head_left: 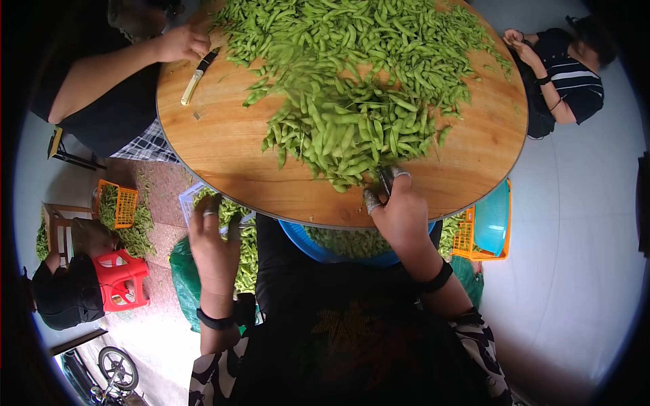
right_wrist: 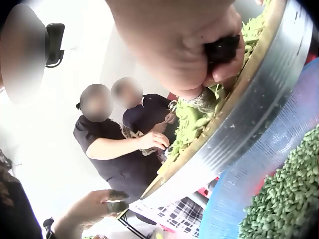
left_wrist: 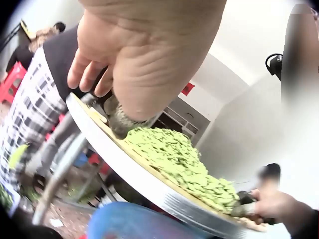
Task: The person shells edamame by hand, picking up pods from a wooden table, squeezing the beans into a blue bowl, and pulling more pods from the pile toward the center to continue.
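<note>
1. My right hand (head_left: pixel 404 211) grips a dark tool (right_wrist: pixel 222 51) at the near end of the green pods (head_left: pixel 352 135), heaped on the wooden surface (head_left: pixel 217 142).
2. My left hand (head_left: pixel 214 260), fingers relaxed, holds nothing beside the surface's edge.
3. Below that edge, a blue basin (head_left: pixel 296 238) holds green beans (right_wrist: pixel 279 199).

green pods (head_left: pixel 352 128): plump, loosely heaped across wooden table (head_left: pixel 223 149) | dark tool (head_left: pixel 385 181): gripped in right hand (head_left: pixel 403 213), at heap's near edge | left hand (head_left: pixel 215 250): thumb apart from fingers, near table edge
</note>
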Demonstrator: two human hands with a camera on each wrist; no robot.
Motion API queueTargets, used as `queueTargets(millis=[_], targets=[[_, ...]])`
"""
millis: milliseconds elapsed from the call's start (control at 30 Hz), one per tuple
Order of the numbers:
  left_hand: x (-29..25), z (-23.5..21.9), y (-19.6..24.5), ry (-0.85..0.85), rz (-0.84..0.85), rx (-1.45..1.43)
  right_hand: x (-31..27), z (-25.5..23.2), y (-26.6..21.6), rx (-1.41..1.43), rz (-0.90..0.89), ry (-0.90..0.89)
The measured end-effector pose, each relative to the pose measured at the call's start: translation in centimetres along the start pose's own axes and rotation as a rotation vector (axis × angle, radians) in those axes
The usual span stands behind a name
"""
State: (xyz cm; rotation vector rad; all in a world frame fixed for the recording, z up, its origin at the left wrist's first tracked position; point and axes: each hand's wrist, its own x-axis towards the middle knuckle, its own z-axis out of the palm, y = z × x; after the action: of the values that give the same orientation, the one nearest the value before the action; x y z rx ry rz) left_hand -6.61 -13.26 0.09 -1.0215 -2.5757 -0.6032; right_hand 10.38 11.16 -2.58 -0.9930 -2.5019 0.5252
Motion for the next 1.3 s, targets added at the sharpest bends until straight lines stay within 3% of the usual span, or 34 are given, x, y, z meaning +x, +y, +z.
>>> queueTargets(millis=[67,133,233,300,333,400,433,500,633,700,733,800,933,1000,1033,1133,1200,1233,1300], targets=[[0.6,0.2,3.9,-0.173,0.048,-0.391,0.1,-0.8,0.3,0.253,-0.006,-0.107],[0.4,1.4,6.7,-0.468,0.049,-0.712,-0.3,-1.5,0.9,0.299,0.023,-0.123],[0.6,4.1,10.2,-0.539,0.116,-0.927,-1.5,-2.2,1.7,0.53,0.013,-0.243],[0.8,5.9,11.0,-0.713,0.122,-1.148,-2.0,-3.4,1.0,0.755,0.164,-0.443],[1.0,5.5,11.3,-0.716,0.128,-1.148,-2.2,-4.0,1.0,0.755,0.166,-0.437],[1.4,4.1,11.8,-0.941,-0.219,-1.354,-2.6,-4.7,1.2,0.899,0.151,-0.462],[1.3,4.3,11.7,-0.944,-0.221,-1.35,-2.8,-4.6,1.3,0.904,0.154,-0.463],[0.8,4.9,11.1,-0.893,-0.256,-1.384,-3.3,-4.1,1.6,0.782,-0.154,-0.354],[0.2,5.3,11.0,-0.834,-0.27,-1.376,-3.6,-3.9,1.2,0.802,-0.128,-0.463],[0.2,5.3,11.1,-0.62,-0.038,-1.155,-3.4,-3.9,1.2,0.801,-0.108,-0.501],[0.2,5.2,11.0,-0.625,-0.036,-1.154,-3.3,-4.0,1.0,0.803,-0.104,-0.499],[0.1,5.3,10.7,-0.341,0.416,-0.629,-2.9,-4.1,0.6,0.837,-0.055,-0.546],[0.4,5.3,10.4,-0.299,0.484,-0.552,-2.7,-4.1,0.6,0.953,0.155,-0.685],[1.1,4.2,9.8,-1.075,-0.563,-1.542,-2.4,-5.2,0.5,1.336,0.438,-0.94],[1.2,4.2,9.8,-1.077,-0.565,-1.542,-2.5,-5.2,0.5,1.337,0.441,-0.94],[1.0,4.1,9.6,-1.044,-0.441,-1.414,-3.1,-4.6,0.5,1.561,0.512,-0.98],[0.9,4.1,9.4,-1.008,-0.364,-1.335,-2.6,-3.7,0.8,1.216,0.362,-0.987],[0.6,4.5,9.1,-1.005,-0.371,-1.336,-2.7,-3.8,0.7,1.215,0.363,-0.993],[0.4,5.5,8.4,-0.473,0.408,-0.66,-2.7,-4.1,0.3,1.079,0.293,-0.983]])
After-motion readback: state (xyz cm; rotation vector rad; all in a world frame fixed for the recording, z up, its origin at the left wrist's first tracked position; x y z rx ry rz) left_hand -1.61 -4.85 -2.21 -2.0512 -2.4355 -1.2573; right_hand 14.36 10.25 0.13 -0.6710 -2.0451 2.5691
